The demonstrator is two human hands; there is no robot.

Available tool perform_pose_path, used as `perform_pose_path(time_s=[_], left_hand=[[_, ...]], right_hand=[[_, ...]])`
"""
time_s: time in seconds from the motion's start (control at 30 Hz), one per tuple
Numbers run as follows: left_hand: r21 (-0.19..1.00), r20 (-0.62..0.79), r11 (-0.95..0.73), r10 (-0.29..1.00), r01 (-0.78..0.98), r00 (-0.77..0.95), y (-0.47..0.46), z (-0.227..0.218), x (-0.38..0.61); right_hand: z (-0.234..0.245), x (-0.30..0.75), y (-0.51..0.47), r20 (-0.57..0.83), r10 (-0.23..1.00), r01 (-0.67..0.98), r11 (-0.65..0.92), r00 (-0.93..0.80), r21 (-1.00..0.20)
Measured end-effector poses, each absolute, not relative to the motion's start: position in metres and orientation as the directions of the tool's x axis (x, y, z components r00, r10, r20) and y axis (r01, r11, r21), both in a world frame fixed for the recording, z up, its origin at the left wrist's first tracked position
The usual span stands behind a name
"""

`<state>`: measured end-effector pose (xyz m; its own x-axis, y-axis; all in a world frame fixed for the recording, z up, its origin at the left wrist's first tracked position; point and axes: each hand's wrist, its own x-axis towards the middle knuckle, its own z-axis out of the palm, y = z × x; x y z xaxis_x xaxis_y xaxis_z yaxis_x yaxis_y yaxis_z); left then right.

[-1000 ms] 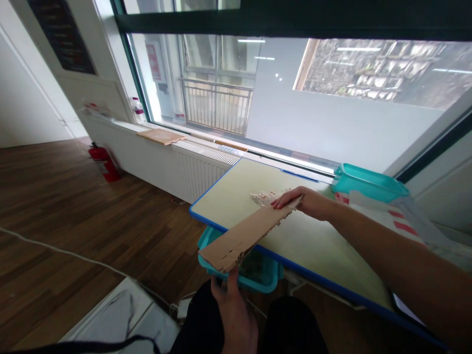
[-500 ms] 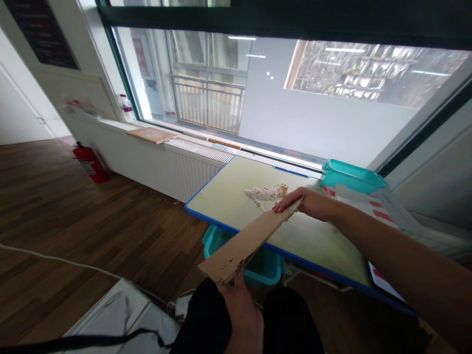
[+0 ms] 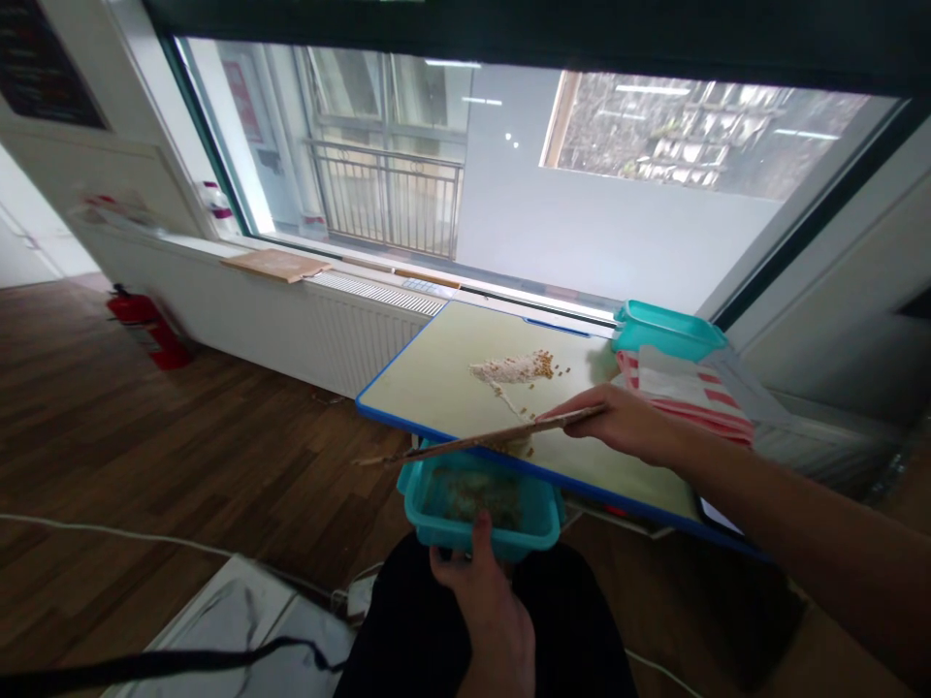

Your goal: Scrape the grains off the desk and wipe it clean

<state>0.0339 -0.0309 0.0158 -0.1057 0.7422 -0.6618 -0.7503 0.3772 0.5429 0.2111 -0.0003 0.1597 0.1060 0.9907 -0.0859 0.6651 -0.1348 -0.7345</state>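
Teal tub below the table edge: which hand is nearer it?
Left. The left hand grips the near rim of the teal tub; the right hand is higher up, over the table, holding a cardboard strip.

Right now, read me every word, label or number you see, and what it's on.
None is legible.
Dark wall board: writing too blurred.
Red poster: too blurred.
Fire extinguisher label: too small.
Cardboard strip in right hand, teal tub in left hand: no text.

Bare forearms [image 3: 771, 504], black trousers [image 3: 582, 630]
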Motion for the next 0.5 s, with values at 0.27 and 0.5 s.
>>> perform_pose_path(time_s=[0.27, 0.5], left_hand=[[0.55, -0.659, 0.409, 0.749, -0.728, -0.077, -0.043, 0.012, 0.036], [0.539, -0.672, 0.427, 0.738, -0.726, -0.066, -0.042, 0.015, 0.034]], right_hand=[[0.154, 0.175, -0.03, 0.057, 0.991, 0.678, -0.041, 0.121, -0.734], [0.161, 0.168, -0.033, 0.064, 0.991, 0.67, -0.034, 0.121, -0.741]])
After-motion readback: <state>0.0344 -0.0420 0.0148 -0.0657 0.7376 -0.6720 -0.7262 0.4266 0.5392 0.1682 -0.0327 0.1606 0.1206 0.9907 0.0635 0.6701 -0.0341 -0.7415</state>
